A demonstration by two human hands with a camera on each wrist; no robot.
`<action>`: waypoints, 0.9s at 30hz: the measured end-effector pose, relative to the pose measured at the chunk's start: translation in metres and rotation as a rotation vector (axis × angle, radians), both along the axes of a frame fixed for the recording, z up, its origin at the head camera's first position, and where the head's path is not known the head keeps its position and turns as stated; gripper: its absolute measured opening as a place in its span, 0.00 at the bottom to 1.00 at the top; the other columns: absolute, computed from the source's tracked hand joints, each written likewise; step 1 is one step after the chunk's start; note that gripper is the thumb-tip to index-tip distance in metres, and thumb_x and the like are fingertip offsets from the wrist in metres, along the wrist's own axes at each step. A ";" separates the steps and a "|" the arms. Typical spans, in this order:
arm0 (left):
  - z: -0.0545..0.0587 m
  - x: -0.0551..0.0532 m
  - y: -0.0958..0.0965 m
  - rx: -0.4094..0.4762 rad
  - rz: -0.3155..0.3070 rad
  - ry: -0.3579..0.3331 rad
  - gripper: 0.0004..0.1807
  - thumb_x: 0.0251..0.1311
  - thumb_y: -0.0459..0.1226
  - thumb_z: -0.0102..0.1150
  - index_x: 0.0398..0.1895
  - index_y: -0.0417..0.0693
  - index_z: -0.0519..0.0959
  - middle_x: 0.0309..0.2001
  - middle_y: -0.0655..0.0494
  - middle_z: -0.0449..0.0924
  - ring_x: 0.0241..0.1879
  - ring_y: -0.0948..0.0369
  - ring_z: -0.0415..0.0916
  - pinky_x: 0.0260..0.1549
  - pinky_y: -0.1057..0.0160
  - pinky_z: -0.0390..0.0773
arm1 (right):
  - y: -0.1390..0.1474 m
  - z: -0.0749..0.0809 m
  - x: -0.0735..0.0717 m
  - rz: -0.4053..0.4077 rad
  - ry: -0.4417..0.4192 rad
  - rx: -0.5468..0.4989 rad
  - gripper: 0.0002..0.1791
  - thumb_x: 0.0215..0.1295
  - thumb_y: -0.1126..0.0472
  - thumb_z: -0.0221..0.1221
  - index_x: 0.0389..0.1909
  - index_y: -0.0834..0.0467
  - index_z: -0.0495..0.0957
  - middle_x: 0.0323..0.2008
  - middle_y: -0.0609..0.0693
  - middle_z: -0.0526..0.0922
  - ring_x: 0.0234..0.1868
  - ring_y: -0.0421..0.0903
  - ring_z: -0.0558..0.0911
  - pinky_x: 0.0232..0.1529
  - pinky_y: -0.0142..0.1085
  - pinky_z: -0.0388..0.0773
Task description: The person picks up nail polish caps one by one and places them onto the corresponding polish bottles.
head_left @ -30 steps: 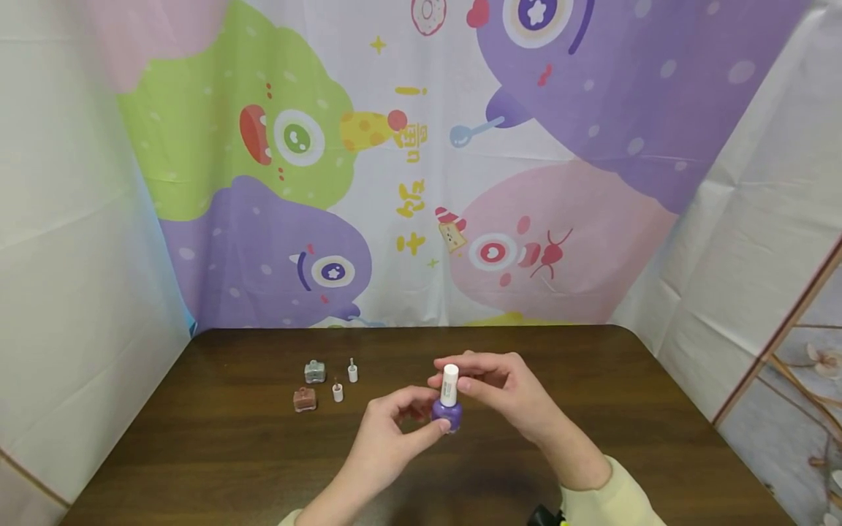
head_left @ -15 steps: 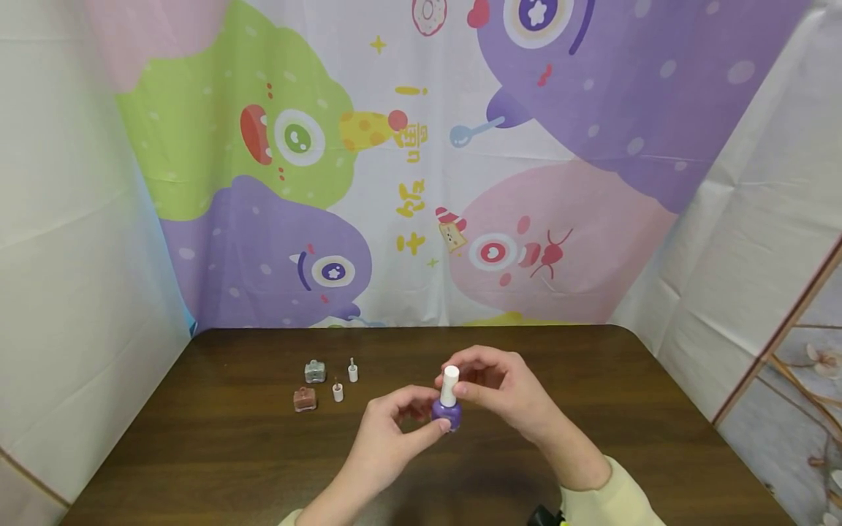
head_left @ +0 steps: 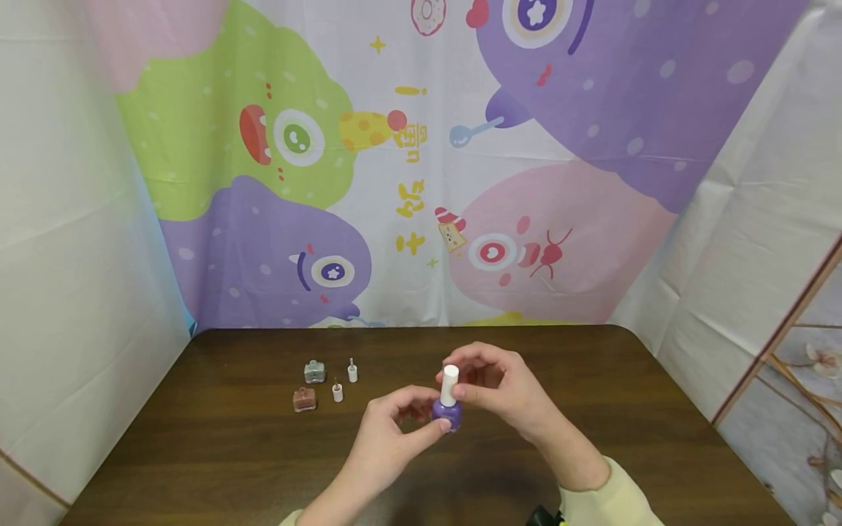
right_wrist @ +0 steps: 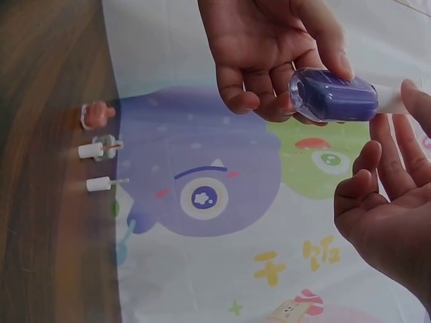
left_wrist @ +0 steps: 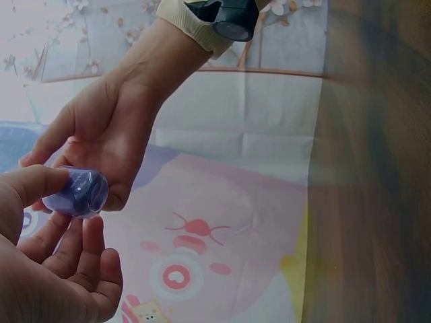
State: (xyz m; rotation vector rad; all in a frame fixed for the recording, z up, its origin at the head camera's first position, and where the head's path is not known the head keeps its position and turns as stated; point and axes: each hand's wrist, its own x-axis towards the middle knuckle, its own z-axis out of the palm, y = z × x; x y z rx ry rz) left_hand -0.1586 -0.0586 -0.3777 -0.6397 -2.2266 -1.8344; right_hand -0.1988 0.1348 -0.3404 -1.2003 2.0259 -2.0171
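A purple nail polish bottle with a tall white cap is held upright above the table, its cap still on the neck. My left hand pinches the glass body between thumb and fingers. The thumb and fingers of my right hand close on the white cap from the right. In the right wrist view the purple bottle lies between both hands, with the right thumb and fingers against the cap. In the left wrist view the bottle's glass base shows, while the cap is hidden.
On the dark wood table, left of the hands, stand a silver-grey polish bottle and a brown-pink one, both uncapped. Two white brush caps stand beside them, brushes pointing up. A cartoon-print cloth hangs behind.
My right hand has shifted slightly left and its fingers have come in around the white cap. The left hand and bottle have barely moved.
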 end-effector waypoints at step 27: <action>0.000 0.001 0.000 -0.020 0.004 -0.016 0.12 0.48 0.37 0.71 0.38 0.53 0.82 0.30 0.60 0.82 0.31 0.65 0.75 0.37 0.64 0.77 | 0.002 0.004 0.003 0.081 -0.014 -0.011 0.11 0.64 0.72 0.54 0.46 0.73 0.74 0.40 0.49 0.85 0.42 0.45 0.83 0.41 0.38 0.81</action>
